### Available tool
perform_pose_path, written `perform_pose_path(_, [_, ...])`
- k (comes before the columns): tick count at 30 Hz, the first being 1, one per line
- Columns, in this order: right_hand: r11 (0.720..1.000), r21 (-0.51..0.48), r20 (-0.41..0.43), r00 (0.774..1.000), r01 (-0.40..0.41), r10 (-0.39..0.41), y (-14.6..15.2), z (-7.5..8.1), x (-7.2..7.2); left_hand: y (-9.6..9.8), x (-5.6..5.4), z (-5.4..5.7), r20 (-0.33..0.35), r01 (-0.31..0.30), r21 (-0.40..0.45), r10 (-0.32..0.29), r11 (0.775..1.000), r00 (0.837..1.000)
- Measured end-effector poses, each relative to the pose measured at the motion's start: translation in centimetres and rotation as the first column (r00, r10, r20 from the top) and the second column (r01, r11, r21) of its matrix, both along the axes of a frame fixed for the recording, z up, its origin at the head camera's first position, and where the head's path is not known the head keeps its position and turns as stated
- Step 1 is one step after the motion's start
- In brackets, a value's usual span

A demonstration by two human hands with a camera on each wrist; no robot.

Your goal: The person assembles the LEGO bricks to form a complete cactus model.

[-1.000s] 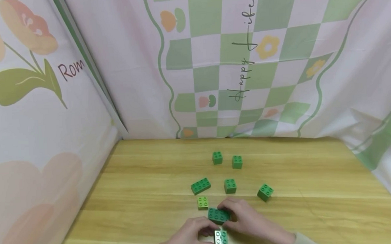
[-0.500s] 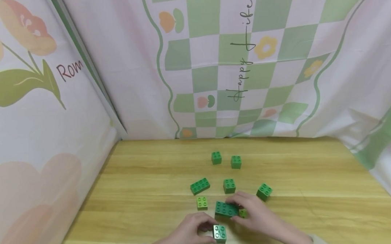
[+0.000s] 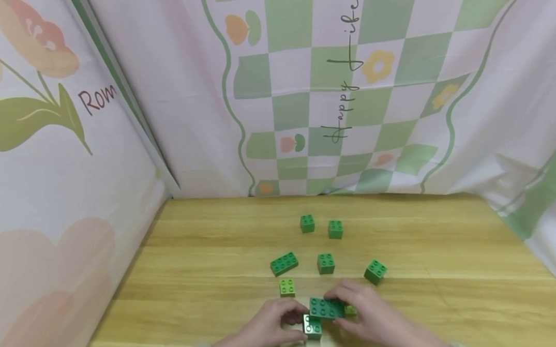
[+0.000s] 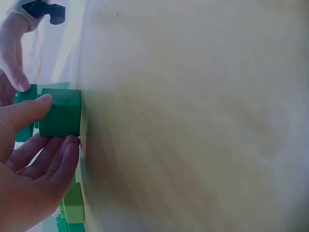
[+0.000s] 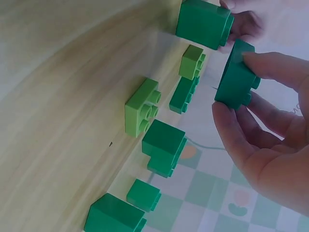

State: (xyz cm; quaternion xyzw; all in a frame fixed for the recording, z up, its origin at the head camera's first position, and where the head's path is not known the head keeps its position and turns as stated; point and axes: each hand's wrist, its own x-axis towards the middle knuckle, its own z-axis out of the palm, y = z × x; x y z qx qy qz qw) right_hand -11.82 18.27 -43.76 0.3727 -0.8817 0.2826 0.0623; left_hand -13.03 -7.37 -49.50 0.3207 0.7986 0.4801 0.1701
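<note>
My left hand (image 3: 275,323) holds a square green building block (image 3: 312,331) on the table, thumb on one side and fingertips on the other. In the left wrist view this block (image 4: 60,113) stands studs up against the tabletop. My right hand (image 3: 368,312) pinches a longer green building block (image 3: 326,308) by its right end. Its left end overlaps the square block's studs in the head view. The right wrist view has the long block (image 5: 236,77) tilted between thumb and fingers, clear of the table. A lime block (image 3: 351,310) lies partly hidden behind the right hand.
Beyond the hands on the wooden table (image 3: 208,280) lie another lime block (image 3: 287,288), a long green block (image 3: 284,264) and several square green blocks, among them a nearer one (image 3: 326,264) and one at the right (image 3: 375,271). A patterned curtain (image 3: 301,167) hangs behind.
The right hand has carried the long block rightward, then back toward the square block and over its edge. The left hand has shifted the square block slightly away from the person. The lime block has come into view.
</note>
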Motion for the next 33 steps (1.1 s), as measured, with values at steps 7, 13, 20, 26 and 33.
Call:
perform_pose_path(7, [0.999, 0.042, 0.093, 0.995, -0.024, 0.020, 0.20, 0.11, 0.39, 0.00, -0.02, 0.03, -0.009, 0.000, 0.002, 0.000, 1.000, 1.000])
perform_pose_path(13, [0.997, 0.074, 0.176, 0.984, -0.029, 0.015, 0.01, 0.25, 0.69, 0.08, 0.00, 0.01, -0.014, -0.002, 0.004, 0.002, 1.000, 1.000])
perform_pose_path(20, [0.996, 0.084, 0.204, 0.979, -0.016, -0.002, -0.13, 0.29, 0.96, 0.06, -0.13, 0.13, 0.040, 0.009, 0.023, -0.010, 1.000, 0.999])
perform_pose_path(26, [0.997, 0.071, 0.238, 0.971, -0.034, 0.016, -0.18, 0.15, 0.94, 0.02, -0.16, 0.28, 0.057, 0.006, 0.023, -0.007, 1.000, 0.998])
perform_pose_path(33, [0.997, 0.053, 0.192, 0.980, -0.061, 0.049, -0.36, -0.07, 0.91, -0.03, -0.21, 0.41, 0.080, 0.011, 0.030, -0.013, 1.000, 0.997])
